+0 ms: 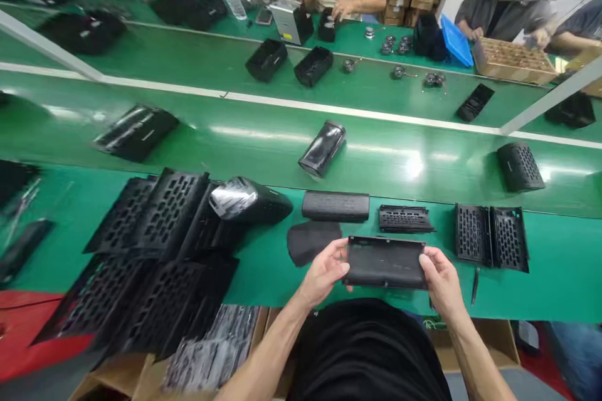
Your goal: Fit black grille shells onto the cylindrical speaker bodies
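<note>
A black rectangular plastic shell, hollow side facing up, is held level over the green table's front edge. My left hand pinches its left end between thumb and fingers, and my right hand grips its right end. Just beyond it lie a flat dark sheet, a black curved cover and a black slotted panel. Two slotted panels rest side by side to the right, with a thin dark tool below them.
Stacked slotted panels and a wrapped black part fill the left side. Behind runs a green belt carrying black housings. Open cardboard boxes stand below the table. People sit across the line.
</note>
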The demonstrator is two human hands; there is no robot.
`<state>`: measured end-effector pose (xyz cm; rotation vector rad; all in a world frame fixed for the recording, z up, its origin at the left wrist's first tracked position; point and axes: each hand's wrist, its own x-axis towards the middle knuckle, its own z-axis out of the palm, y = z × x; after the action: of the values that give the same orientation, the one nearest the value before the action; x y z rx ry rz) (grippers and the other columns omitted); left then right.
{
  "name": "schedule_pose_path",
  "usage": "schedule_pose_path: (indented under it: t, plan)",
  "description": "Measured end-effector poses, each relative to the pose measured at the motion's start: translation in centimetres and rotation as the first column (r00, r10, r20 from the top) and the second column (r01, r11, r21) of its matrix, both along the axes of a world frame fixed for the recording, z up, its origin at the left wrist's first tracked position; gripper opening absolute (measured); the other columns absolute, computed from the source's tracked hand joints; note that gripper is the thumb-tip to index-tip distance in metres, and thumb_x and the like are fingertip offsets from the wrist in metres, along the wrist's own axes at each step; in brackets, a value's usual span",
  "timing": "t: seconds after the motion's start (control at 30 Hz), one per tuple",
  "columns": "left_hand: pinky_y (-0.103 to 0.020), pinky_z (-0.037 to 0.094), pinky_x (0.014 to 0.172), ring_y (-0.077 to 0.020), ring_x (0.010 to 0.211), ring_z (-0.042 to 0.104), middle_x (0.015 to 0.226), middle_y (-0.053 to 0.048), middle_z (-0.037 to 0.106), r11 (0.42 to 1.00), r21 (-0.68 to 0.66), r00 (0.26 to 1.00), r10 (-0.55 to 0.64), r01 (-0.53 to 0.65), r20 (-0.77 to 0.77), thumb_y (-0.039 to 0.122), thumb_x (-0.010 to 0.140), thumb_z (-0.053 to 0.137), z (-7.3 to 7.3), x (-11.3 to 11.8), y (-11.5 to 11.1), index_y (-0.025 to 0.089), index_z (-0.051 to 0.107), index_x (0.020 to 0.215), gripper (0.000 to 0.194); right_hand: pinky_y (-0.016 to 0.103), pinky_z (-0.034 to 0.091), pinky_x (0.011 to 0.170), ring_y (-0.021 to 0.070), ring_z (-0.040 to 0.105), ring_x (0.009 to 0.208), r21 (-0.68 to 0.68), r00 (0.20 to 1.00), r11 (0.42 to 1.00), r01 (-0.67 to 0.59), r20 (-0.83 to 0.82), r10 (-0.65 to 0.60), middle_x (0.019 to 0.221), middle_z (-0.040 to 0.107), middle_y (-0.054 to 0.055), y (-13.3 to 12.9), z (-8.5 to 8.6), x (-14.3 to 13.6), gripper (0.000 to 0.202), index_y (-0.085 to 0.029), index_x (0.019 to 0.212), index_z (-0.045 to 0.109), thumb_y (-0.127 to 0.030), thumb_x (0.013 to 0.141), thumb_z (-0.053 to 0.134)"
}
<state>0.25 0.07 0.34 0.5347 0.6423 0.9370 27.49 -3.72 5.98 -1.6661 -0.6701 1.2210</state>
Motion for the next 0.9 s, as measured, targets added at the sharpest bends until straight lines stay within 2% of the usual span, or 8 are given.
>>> schedule_pose_path:
  t: [0.23,0.37,0.47,0.57,0.67,0.77,0.83,0.9]
  plan:
    - [-0.026,0.057,0.048,-0.012,0.061,0.061,0.095,-0.002,0.064,0.995,-0.099,0.997,0.003,0.004,0.072,0.034,0.08,0.085,0.7,0.3,0.2,0.019,0.061,0.129,0.056,0.029,0.048,0.061,0.0188,0.062,0.067,-0.042,0.995,0.999,-0.014,-0.104,0.01,0.086,0.074,0.003,1.1,0.8,-0.7,0.049,-0.024,0.101,0.071,-0.062,0.074,0.086]
    - [-0.025,0.053,0.055,-0.0144,0.063,0.063,0.083,-0.002,0.068,0.971,-0.238,0.969,0.074,-0.017,0.235,0.046,0.09,0.074,0.4,0.3,1.0,0.019,0.068,0.108,0.033,0.029,0.049,0.06,0.0192,0.063,0.065,-0.064,0.986,0.997,-0.044,-0.164,0.033,0.083,0.075,0.003,2.1,1.5,-0.8,0.049,-0.023,0.099,0.071,-0.06,0.071,0.089]
    - [-0.026,0.052,0.065,-0.016,0.066,0.066,0.078,-0.005,0.07,0.933,-0.332,0.921,0.001,0.14,0.39,0.061,0.094,0.063,0.2,0.7,2.3,0.014,0.068,0.08,0.049,0.026,0.046,0.058,0.0155,0.059,0.059,-0.09,0.971,0.984,-0.151,-0.2,0.131,0.077,0.073,0.002,3.5,1.9,-1.2,0.048,-0.021,0.097,0.072,-0.058,0.071,0.09]
    - [-0.024,0.048,0.061,-0.0153,0.06,0.065,0.073,-0.009,0.072,0.885,-0.324,0.87,-0.159,0.336,0.467,0.069,0.094,0.056,-0.2,1.2,3.4,0.011,0.07,0.077,0.063,0.023,0.042,0.055,0.012,0.055,0.056,-0.112,0.929,0.938,-0.329,-0.217,0.3,0.073,0.07,0.001,5.5,2.4,-2.2,0.048,-0.019,0.094,0.073,-0.059,0.072,0.089]
    - [-0.024,0.05,0.065,-0.0174,0.067,0.071,0.082,-0.012,0.077,0.842,-0.378,0.866,-0.19,0.386,0.462,0.063,0.097,0.058,-0.6,1.0,3.5,0.007,0.075,0.096,0.058,0.022,0.042,0.056,0.0113,0.056,0.058,-0.124,0.848,0.848,-0.515,-0.216,0.483,0.073,0.069,0.0,8.0,2.8,-3.8,0.048,-0.018,0.093,0.072,-0.061,0.075,0.087]
    - [-0.026,0.054,0.069,-0.0204,0.069,0.074,0.082,-0.014,0.08,0.806,-0.485,0.893,-0.116,0.34,0.434,0.057,0.097,0.061,-0.9,-0.3,2.7,0.005,0.076,0.099,0.054,0.023,0.045,0.055,0.0122,0.058,0.058,-0.133,0.758,0.748,-0.65,-0.185,0.625,0.072,0.068,0.001,11.8,2.5,-5.8,0.05,-0.017,0.093,0.072,-0.062,0.075,0.085]
    - [-0.03,0.056,0.069,-0.0244,0.068,0.075,0.08,-0.016,0.08,0.78,-0.553,0.909,-0.05,0.294,0.413,0.06,0.096,0.06,-0.9,-1.5,2.0,0.003,0.077,0.096,0.059,0.023,0.046,0.052,0.0121,0.056,0.054,-0.155,0.791,0.776,-0.612,-0.117,0.601,0.067,0.065,0.0,15.5,1.4,-7.5,0.048,-0.016,0.09,0.071,-0.058,0.073,0.088]
    - [-0.034,0.058,0.066,-0.0278,0.067,0.076,0.077,-0.018,0.079,0.759,-0.604,0.917,0.025,0.241,0.398,0.064,0.095,0.058,-0.9,-2.8,1.4,0.002,0.077,0.094,0.064,0.023,0.049,0.052,0.0121,0.057,0.056,-0.166,0.895,0.881,-0.443,-0.02,0.447,0.069,0.064,0.0,20.1,-0.4,-9.8,0.045,-0.017,0.09,0.069,-0.053,0.072,0.089]
